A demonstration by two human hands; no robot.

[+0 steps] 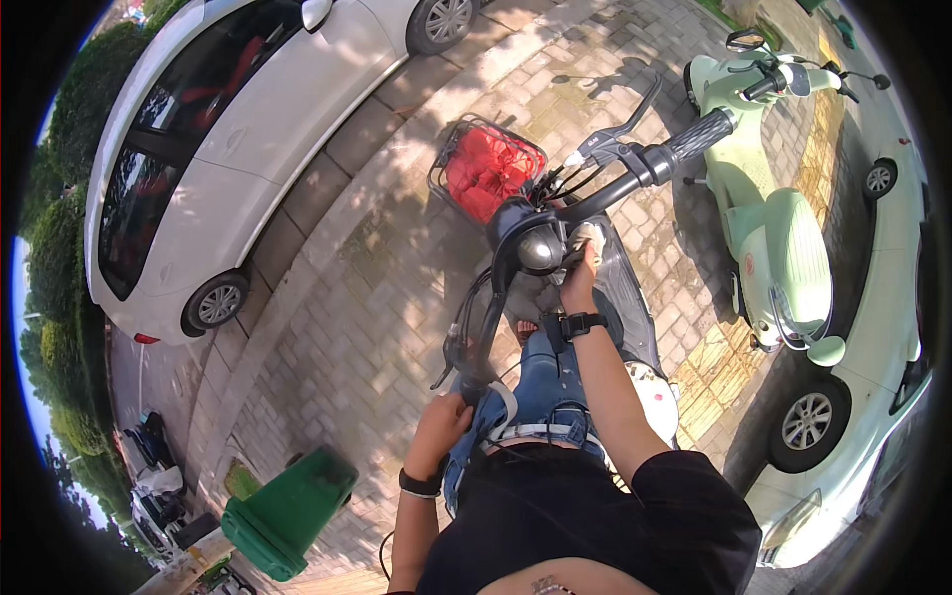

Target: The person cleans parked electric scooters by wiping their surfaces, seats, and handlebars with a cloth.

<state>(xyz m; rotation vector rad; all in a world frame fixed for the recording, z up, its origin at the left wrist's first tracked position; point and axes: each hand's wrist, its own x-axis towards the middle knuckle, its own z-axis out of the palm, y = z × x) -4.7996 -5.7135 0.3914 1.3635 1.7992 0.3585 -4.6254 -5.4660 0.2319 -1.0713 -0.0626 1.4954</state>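
Right in front of me stands an electric scooter with black handlebars [513, 245], a round headlight-like housing [540, 250] and a wire front basket [439, 175] holding red material [487, 171]. My right hand [581, 279], a black band on its wrist, holds a pale crumpled cloth [591, 236] at the steering column just below the bars. My left hand [445, 422] is at the left handlebar end, its fingers curled against the grip; how firmly they hold it is hard to see. The right handlebar grip [703, 137] has no hand on it.
A pale green scooter [777, 245] is parked at the right, beside a white car [892, 297]. Another white car [245, 149] stands along the kerb at the upper left. A green wheeled bin [286, 513] is at the lower left on the brick paving [357, 320].
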